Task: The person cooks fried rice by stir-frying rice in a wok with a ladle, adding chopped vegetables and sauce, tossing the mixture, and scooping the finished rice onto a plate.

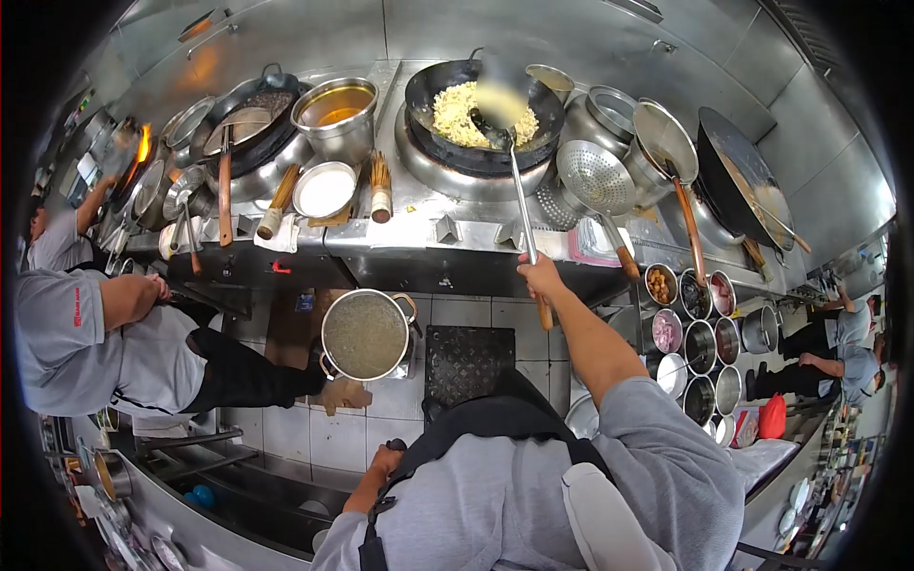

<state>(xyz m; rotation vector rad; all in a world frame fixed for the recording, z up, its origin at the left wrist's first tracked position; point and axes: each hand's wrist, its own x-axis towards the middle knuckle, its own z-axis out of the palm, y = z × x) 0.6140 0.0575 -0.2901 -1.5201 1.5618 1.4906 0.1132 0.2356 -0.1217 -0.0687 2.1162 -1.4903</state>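
My right hand [541,278] is closed around the wooden-ended handle of a long metal ladle [520,195]. The ladle's dark bowl reaches into a wok [419,95] on the burner, among pale yellow, crumbly food [455,119] that looks like fried rice or egg. A blurred patch hides part of the wok's far side. Low beside my waist, my left hand [385,461] is closed, with a small dark thing [395,444] at its fingers that I cannot make out. Right of the wok lies a perforated strainer [595,176] with a wooden handle.
Left of the wok stand a pot of amber liquid [335,107], a bowl of white contents [325,190] and bamboo brushes [381,186]. A big pot of cloudy liquid [365,333] sits low in front. Ingredient tins [700,344] stand at right. A co-worker [105,333] is at left; others are farther right.
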